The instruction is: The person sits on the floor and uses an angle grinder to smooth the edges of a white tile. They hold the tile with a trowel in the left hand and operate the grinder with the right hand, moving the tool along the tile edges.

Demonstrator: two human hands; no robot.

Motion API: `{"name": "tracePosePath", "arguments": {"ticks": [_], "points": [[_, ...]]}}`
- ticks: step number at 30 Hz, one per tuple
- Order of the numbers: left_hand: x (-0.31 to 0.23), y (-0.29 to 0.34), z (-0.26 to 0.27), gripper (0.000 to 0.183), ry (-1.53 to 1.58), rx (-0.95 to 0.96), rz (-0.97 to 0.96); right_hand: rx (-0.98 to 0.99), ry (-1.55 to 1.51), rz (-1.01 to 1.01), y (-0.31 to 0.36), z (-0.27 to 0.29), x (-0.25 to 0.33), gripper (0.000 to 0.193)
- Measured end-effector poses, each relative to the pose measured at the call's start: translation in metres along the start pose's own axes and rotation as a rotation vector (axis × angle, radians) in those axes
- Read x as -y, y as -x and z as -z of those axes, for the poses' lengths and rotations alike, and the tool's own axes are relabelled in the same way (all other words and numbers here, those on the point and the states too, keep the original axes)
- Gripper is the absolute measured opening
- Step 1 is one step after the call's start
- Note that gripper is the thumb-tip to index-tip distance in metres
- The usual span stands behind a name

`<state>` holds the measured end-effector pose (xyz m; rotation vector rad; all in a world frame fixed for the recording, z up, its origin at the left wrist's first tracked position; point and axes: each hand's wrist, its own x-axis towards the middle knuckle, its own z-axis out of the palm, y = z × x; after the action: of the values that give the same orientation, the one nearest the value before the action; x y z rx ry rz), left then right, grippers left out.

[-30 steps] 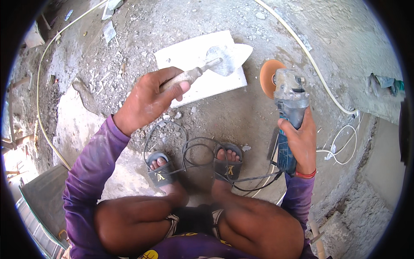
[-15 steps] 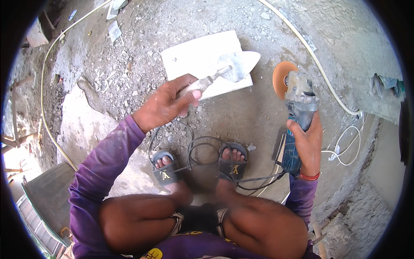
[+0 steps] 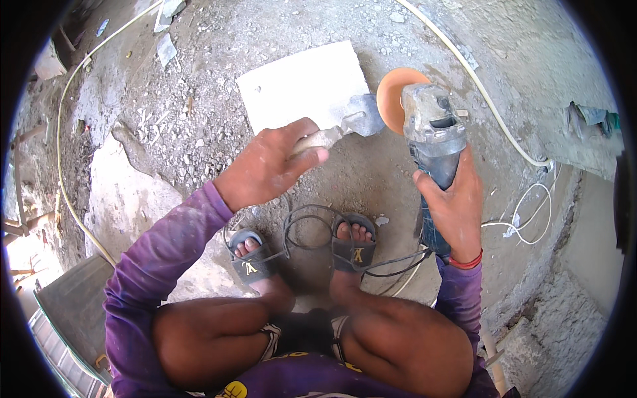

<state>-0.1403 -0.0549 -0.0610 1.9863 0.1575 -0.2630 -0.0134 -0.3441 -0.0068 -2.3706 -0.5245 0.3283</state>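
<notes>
My left hand (image 3: 269, 162) is closed around the pale handle of a trowel (image 3: 363, 116), whose metal blade points to the right. In my right hand (image 3: 454, 209) is an angle grinder (image 3: 434, 139) with a dark body and an orange disc (image 3: 398, 98). The trowel's tip lies close to the disc's left edge and is partly covered by it; I cannot tell whether they touch. Whether the disc spins does not show. Under the trowel, a white flat board (image 3: 302, 83) rests on the ground.
A black power cord (image 3: 312, 229) loops on the ground around my sandalled feet. Pale hoses run along the left (image 3: 63, 132) and right (image 3: 494, 99). Gravel (image 3: 199, 66) is scattered beyond the board. At the lower left stands a dark container (image 3: 73, 298); a rough wall (image 3: 597, 219) rises at right.
The grinder has moved left and slightly up, bringing its disc to the trowel blade. The trowel has shifted a little right and its blade has turned. The view has shifted slightly.
</notes>
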Motion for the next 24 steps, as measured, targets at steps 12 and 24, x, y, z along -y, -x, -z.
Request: {"name": "tracePosePath", "arguments": {"ticks": [12,24], "points": [[0.000,0.007,0.006,0.037,0.442,-0.059,0.237,-0.094,-0.104,0.005,0.008,0.002,-0.014,0.064],[-0.037,0.007,-0.015,0.038,0.578,-0.155,0.275,-0.135,-0.168,0.066,0.020,-0.034,-0.038,0.065]]}}
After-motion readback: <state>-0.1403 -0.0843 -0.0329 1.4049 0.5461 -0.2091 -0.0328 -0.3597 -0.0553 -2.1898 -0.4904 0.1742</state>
